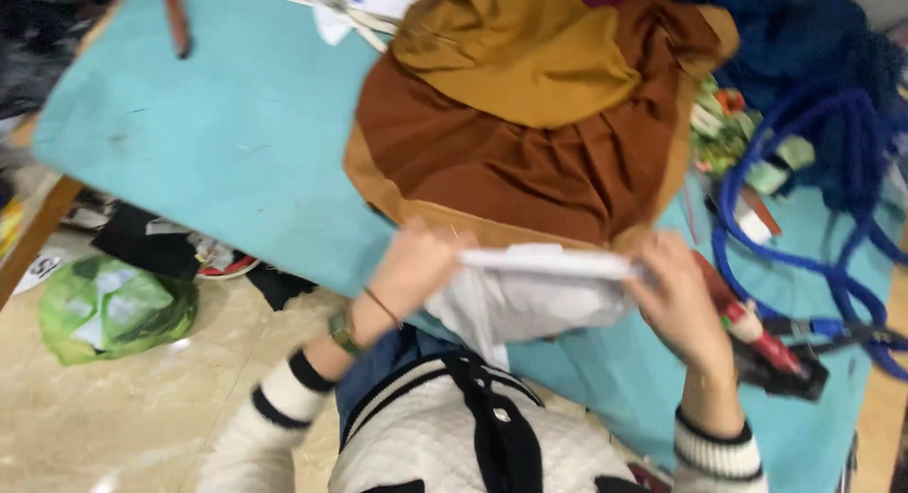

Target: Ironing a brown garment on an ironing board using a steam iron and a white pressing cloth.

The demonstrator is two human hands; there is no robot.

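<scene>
the left hand (416,266) and right hand (676,299) each pinch an end of a white cloth piece (534,290), fingers closed on its folded top edge, just below the brown fabric heap (511,143) on the teal table (218,143). the cloth hangs past the table's edge below the heap; a loosened pinch could probably let it drop to the floor.

Bright even light, strong motion blur throughout.

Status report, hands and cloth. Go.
Left hand and right hand gripping the white fabric piece by its ends. Brown fabric pile right behind. Blue cord alongside.
</scene>
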